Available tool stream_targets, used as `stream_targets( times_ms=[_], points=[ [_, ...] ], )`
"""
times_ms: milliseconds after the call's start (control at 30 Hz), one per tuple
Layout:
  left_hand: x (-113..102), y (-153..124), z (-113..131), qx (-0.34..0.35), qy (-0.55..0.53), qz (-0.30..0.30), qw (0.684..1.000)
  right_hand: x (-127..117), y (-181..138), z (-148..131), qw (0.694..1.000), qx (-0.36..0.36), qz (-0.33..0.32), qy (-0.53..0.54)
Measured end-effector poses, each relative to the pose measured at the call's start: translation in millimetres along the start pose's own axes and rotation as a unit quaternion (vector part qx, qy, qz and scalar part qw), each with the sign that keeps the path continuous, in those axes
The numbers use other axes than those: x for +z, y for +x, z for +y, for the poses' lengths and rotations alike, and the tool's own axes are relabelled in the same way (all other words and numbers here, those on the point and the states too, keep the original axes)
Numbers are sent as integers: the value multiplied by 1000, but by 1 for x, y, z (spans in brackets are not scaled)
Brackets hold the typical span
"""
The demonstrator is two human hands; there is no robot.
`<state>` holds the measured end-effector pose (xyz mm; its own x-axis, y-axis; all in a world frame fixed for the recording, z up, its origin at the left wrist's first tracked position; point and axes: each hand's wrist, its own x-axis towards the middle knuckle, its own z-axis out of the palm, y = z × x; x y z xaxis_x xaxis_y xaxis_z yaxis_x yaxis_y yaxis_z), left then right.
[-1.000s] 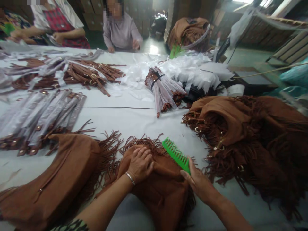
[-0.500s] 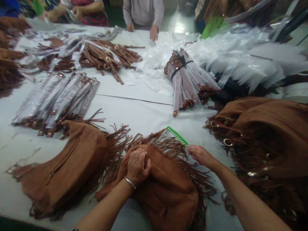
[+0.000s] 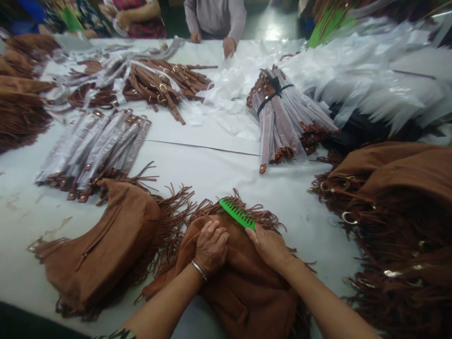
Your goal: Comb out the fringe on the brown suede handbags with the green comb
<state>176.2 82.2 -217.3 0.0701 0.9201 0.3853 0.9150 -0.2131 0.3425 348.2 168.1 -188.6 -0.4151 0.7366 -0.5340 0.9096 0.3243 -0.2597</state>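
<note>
A brown suede bag with a fringe (image 3: 243, 287) lies on the white table (image 3: 219, 174) right in front of me. My left hand (image 3: 211, 247) presses down on the bag's top, fingers bent, a bracelet on the wrist. My right hand (image 3: 270, 246) grips a green wide-toothed comb (image 3: 237, 214), whose teeth rest on the fringe at the bag's far edge. A second brown fringed bag (image 3: 102, 245) lies flat to the left, its fringe touching the first bag's.
A heap of more fringed bags (image 3: 391, 212) fills the right side. Straps wrapped in clear sleeves (image 3: 95, 146) lie at the left, a tied bundle (image 3: 282, 117) at centre, loose brown straps (image 3: 158, 84) and plastic bags (image 3: 360, 80) beyond. Other people (image 3: 215, 19) stand at the far edge.
My right hand has swung the comb from the bag's right side to the fringe at its far edge, close to my left hand. The camera view has shifted slightly.
</note>
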Motion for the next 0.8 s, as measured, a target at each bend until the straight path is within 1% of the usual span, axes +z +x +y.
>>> stream_targets(
  times_ms=[133,267,333,400,467,533,567,633,667,700,733,800],
  points=[
    [9,-4,0,17,28,0,999,-5,23,26,998,33,35,-31],
    [21,-7,-4,31,18,-11,999,-20,37,55,994,61,51,-72],
    [25,-7,-6,29,6,-12,1000,-30,45,67,991,50,50,-114],
    [25,-6,-8,27,-7,-8,1000,-40,50,76,986,18,54,-156],
    [20,-2,-7,26,-23,-6,999,-46,52,80,979,-10,74,-189],
    [10,8,-5,14,-39,-3,999,-46,48,80,972,-29,112,-203],
    [3,16,-3,-5,-39,7,999,-45,43,79,968,-38,137,-205],
    [-8,37,2,-72,-16,26,997,-42,31,75,956,-61,207,-198],
    [-11,50,5,-117,1,26,993,-40,23,71,946,-74,248,-193],
    [-12,63,10,-161,12,12,987,-40,16,67,934,-91,290,-186],
    [-10,76,14,-195,9,-19,980,-40,8,62,921,-111,327,-179],
    [2,99,24,-243,-42,-120,962,-42,-5,49,899,-155,377,-163]
  ],
)
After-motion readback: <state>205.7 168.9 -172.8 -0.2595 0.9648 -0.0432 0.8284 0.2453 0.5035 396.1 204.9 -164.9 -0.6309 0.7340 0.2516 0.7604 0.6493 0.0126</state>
